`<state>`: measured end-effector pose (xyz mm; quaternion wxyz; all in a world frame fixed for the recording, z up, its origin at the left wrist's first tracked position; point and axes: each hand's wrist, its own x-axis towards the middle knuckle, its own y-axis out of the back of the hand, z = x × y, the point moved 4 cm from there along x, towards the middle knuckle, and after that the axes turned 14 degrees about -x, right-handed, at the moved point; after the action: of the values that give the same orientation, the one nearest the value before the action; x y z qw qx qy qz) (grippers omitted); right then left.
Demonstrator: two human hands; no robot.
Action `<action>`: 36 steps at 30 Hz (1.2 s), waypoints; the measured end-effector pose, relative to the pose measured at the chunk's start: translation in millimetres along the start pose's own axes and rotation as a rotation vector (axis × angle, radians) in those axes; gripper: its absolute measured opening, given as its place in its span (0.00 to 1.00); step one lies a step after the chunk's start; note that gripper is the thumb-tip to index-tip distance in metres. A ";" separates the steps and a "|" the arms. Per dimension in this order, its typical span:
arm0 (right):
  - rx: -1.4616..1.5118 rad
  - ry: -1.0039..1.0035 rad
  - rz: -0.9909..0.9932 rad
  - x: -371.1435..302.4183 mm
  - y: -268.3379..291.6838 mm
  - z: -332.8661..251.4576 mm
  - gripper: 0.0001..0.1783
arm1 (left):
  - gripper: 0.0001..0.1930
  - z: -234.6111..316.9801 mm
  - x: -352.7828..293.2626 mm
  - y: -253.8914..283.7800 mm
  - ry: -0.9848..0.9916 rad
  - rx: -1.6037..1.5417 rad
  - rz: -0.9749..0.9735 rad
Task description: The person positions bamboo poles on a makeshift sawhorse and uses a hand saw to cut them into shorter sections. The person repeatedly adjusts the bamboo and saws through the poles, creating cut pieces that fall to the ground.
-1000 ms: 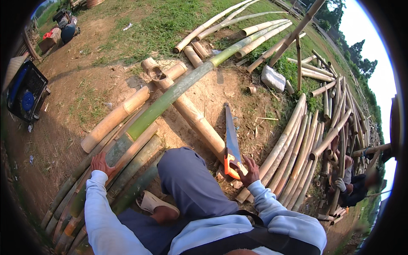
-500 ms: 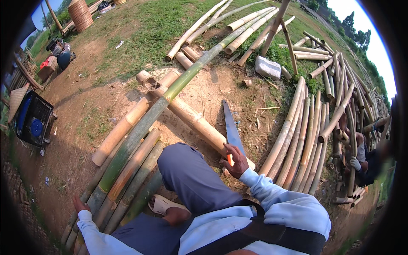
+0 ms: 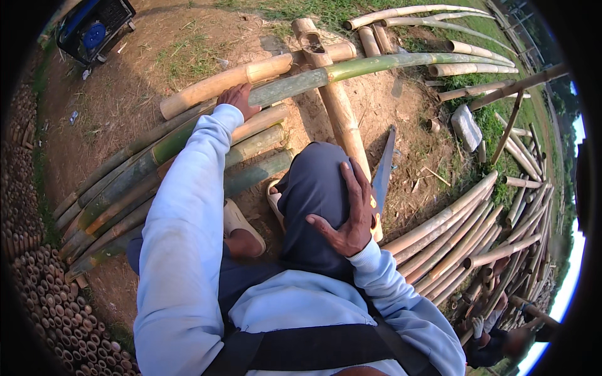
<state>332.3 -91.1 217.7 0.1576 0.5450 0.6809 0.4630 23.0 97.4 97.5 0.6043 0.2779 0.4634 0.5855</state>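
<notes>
Green bamboo is what's being handled: one long pole (image 3: 295, 86) is laid across a thick tan log (image 3: 342, 122), with its far end stretched off toward the grass, up and to the right. It's touched near its closer end by the left grip (image 3: 239, 101), which is set over the top with the sleeve trailing back over more poles. Whether the fingers are wrapped tight or just rested there can't be made out from this angle.

The right grip (image 3: 351, 218) is relaxed, fingers spread and thumb held well apart, and it's laid against a knee (image 3: 313, 182) in dark trousers. Just beside it a handsaw (image 3: 384, 164) can be seen, blade pointed away, its orange handle partly hidden behind the fingers.

Another tan length (image 3: 219, 91) is lined up along the far side of the green pole, just past the left grip. Over on the right, a big spread of pale poles (image 3: 445, 244) is laid out on the dirt, and a whitish block (image 3: 466, 127) is parked near the grass. Lots of cut bamboo ends (image 3: 59, 313) are stacked at lower left.
</notes>
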 end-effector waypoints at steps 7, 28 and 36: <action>0.066 -0.022 -0.024 -2.6 -5.8 11.5 0.57 | 0.50 14.6 51.5 -59.8 0.029 0.120 0.051; 0.083 0.044 -0.099 0.4 -14.1 -9.8 0.51 | 0.45 -237.2 -129.2 19.2 0.213 0.283 -0.043; 0.066 0.057 -0.059 -1.1 -12.3 -13.3 0.49 | 0.31 -363.0 -243.7 65.6 0.669 0.419 0.017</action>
<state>315.8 -97.9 214.4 0.1334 0.5163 0.7158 0.4509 -300.0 -202.3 61.3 0.3453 0.1931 0.7418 0.5415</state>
